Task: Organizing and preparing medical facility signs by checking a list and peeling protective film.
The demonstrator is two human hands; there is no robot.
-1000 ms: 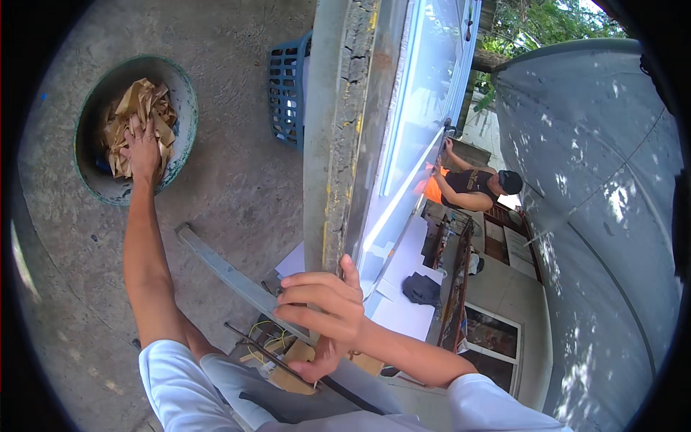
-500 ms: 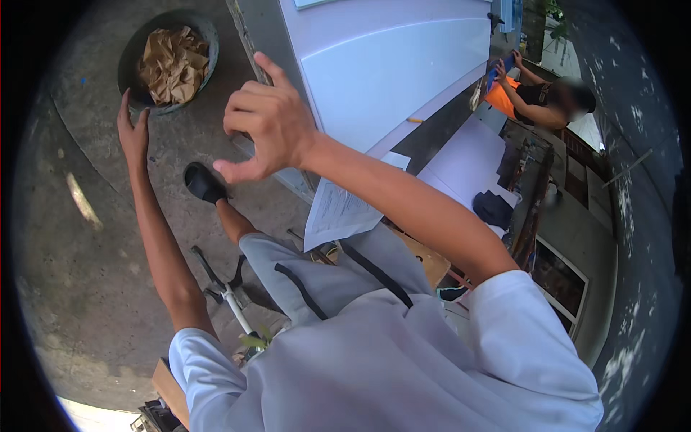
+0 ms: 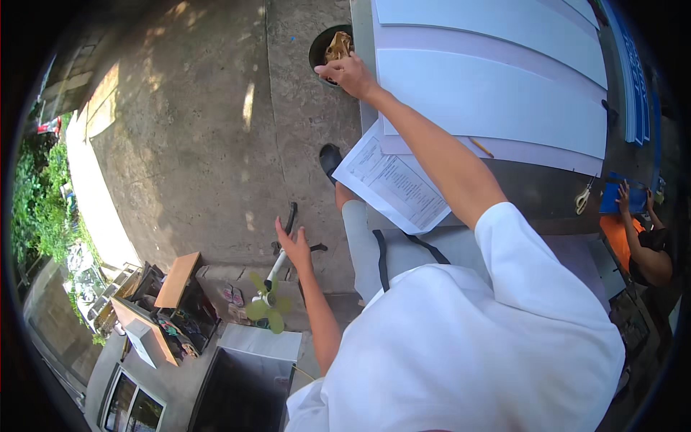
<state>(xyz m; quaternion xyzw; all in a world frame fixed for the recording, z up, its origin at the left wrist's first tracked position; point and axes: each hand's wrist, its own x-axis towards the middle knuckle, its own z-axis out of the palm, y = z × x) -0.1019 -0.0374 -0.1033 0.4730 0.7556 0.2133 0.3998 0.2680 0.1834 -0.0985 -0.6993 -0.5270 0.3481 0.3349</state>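
My right hand (image 3: 348, 76) reaches out over the left edge of the table, empty, thumb stretched away from bent fingers. Just beyond it stands a dark round bin (image 3: 317, 52) with crumpled brown paper (image 3: 338, 46) inside, partly hidden by the hand. My left hand (image 3: 293, 247) is lower down, fingers spread and holding nothing. It appears close to a stand fan with a white pole (image 3: 276, 266), black feet and green blades (image 3: 267, 303); whether they touch I cannot tell. Printed sheets (image 3: 392, 180) hang over the table's near edge, below my right forearm.
Large white panels (image 3: 497, 101) lie on the table, with a pencil (image 3: 481, 147) near their edge and scissors (image 3: 583, 198) at the right. Another person's hands (image 3: 625, 196) hold something blue at the far right. A wooden cabinet (image 3: 177, 281) stands lower left; one dark shoe (image 3: 330, 160) shows.
My view has swung, so the bin and table appear farther right. My left hand has moved from beside the bin down near the fan. My right hand now overlaps the bin in view.
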